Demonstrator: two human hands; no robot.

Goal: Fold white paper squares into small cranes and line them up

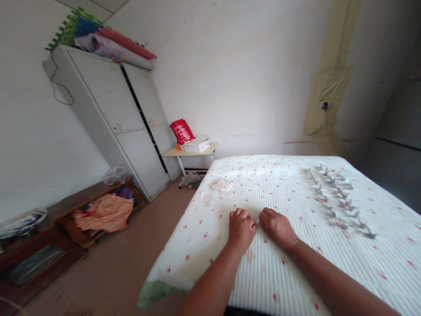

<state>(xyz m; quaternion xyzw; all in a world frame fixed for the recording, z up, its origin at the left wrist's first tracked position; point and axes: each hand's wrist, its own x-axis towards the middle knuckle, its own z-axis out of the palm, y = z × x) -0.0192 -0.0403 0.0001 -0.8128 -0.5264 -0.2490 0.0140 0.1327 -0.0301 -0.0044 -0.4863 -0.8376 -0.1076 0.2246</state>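
Note:
Both hands are close together over the near middle of a white ribbed bedcover (pixel 263 272) with small red marks. My left hand (pixel 241 229) has its fingers curled and pressed together. Facing it, my right hand (pixel 277 228) is also closed, its fingertips pinched. A tiny whitish thing (pixel 257 221) shows between the fingertips, too small to make out. Beyond the left hand lie crumpled white papers (pixel 221 184). On the right of the bed, several small grey-white folded-looking pieces (pixel 342 197) stand in rows, blurred.
A small table (pixel 169 152) with a red bag (pixel 182 131) and a white box (pixel 197 146) stands beyond the bed. At the left are a grey cabinet (pixel 108 114) and a low wooden unit (pixel 70 197) with an orange plastic bag (pixel 107 213).

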